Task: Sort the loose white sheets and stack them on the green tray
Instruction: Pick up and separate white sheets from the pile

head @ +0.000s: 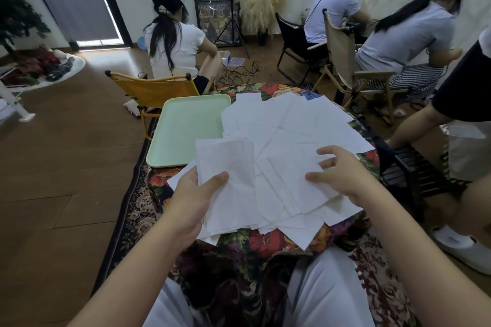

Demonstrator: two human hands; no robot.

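Pale green plastic tray [186, 125] at the table's left edge bare — left hand [186, 202] pinches a few thin white paper sheets [225, 167], spread right hand [342, 172] reaches into the loose heap [287, 125] — sorting barely begun.

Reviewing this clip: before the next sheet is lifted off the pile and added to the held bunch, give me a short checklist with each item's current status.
1. Left hand has a firm hold on the held sheets, thumb on top: ok.
2. Held sheets squared edge to edge: not ok, their edges are offset.
3. Right hand free to pick: ok, fingers spread and relaxed over the loose pile, gripping nothing.
4. Exactly one sheet under the right fingers: cannot tell, the sheets overlap.
5. Green tray ready to receive: ok, no sheets stacked in it yet; pile edges lap its right rim.
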